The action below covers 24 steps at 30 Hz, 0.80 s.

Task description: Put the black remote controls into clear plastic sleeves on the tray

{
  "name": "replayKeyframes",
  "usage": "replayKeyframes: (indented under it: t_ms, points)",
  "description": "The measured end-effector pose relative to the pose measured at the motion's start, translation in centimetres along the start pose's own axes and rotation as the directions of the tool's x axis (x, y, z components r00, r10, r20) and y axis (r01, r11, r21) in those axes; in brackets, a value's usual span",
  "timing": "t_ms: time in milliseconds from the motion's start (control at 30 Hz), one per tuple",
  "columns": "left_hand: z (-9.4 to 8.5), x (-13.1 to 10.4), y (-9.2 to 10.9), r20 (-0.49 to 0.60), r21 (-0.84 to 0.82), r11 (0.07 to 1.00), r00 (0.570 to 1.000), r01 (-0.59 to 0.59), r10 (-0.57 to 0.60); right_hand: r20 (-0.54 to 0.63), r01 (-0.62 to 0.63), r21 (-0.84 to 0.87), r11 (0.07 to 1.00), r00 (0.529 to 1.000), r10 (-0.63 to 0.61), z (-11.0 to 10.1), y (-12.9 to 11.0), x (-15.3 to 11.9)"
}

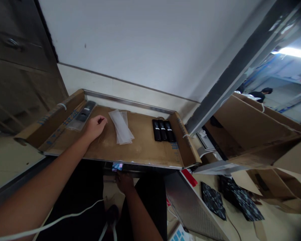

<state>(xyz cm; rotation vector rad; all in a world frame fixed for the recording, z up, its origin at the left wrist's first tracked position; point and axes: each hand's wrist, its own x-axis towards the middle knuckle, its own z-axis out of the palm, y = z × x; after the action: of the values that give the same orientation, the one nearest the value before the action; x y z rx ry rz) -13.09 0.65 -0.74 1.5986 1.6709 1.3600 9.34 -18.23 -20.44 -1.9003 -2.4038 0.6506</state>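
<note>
My left hand (96,128) rests over the cardboard-lined tray (107,149), its fingers curled in and no object visible in them. Just left of it lies a dark, slim device (86,108), like a remote control, with a clear plastic bag (76,125). To its right is a small stack of translucent plastic sleeves (121,129). Three black remote controls (163,130) with white labels sit side by side at the tray's right end. Below the front edge, my right hand (124,183) is closed at a phone (117,166) with a lit screen, partly hidden.
Raised cardboard walls (188,142) bound the tray's ends. A large open carton (256,130) stands at right, with dark patterned packets (240,199) below it. A white cable (72,214) crosses my legs. Another person (262,94) is in the far background.
</note>
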Motion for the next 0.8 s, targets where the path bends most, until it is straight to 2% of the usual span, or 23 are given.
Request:
replayKeyframes:
  t_ms: [300, 633, 800]
  points:
    - [0.1, 0.1, -0.4, -0.007, 0.020, 1.000, 1.000, -0.008, 0.008, -0.006, 0.021, 0.009, 1.000, 1.000, -0.021, -0.4, 0.0, -0.4]
    - [0.0, 0.1, -0.3, -0.013, 0.028, 1.000, 1.000, -0.008, 0.008, -0.041, 0.012, -0.017, 1.000, 0.999, -0.013, 0.6, 0.3, -0.1]
    - [0.1, 0.2, -0.5, -0.010, 0.015, 1.000, 1.000, -0.014, 0.014, -0.097, 0.013, 0.012, 1.000, 0.995, -0.012, 1.4, 0.7, 0.4]
